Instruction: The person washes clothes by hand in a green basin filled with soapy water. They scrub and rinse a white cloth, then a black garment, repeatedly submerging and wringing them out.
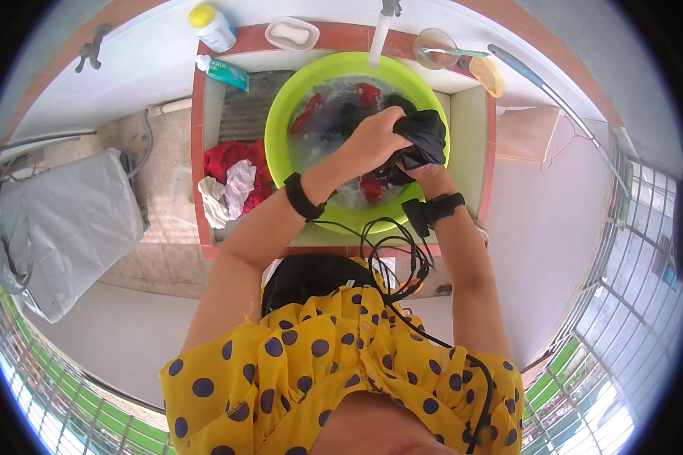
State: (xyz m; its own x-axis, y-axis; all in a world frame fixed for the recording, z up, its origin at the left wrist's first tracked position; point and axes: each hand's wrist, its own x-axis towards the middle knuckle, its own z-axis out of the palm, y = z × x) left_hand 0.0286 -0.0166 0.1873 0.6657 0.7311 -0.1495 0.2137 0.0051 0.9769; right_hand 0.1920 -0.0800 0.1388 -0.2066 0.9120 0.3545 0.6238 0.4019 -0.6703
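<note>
A bright green basin [278, 125] holds sudsy water, with red cloth [306, 114] and dark cloth soaking in it. Over its right side, a black garment [422, 138] is bunched up between my hands. My left hand [379, 135] is closed on the upper part of the bundle. Lower down, by the basin's right rim, my right hand [432, 180] grips the same cloth; its fingertips are partly hidden under the folds. Both my wrists wear black bands, and black cables hang in front of me.
The basin stands in a red-edged sink [478, 152]. Left of it lies red and white laundry [239, 178]. Along the ledge are a yellow-capped bottle [214, 30], a green tube [226, 72], a soap dish [292, 33], a tap [379, 38] and a cup [432, 47]. A long-handled stick [554, 95] leans right.
</note>
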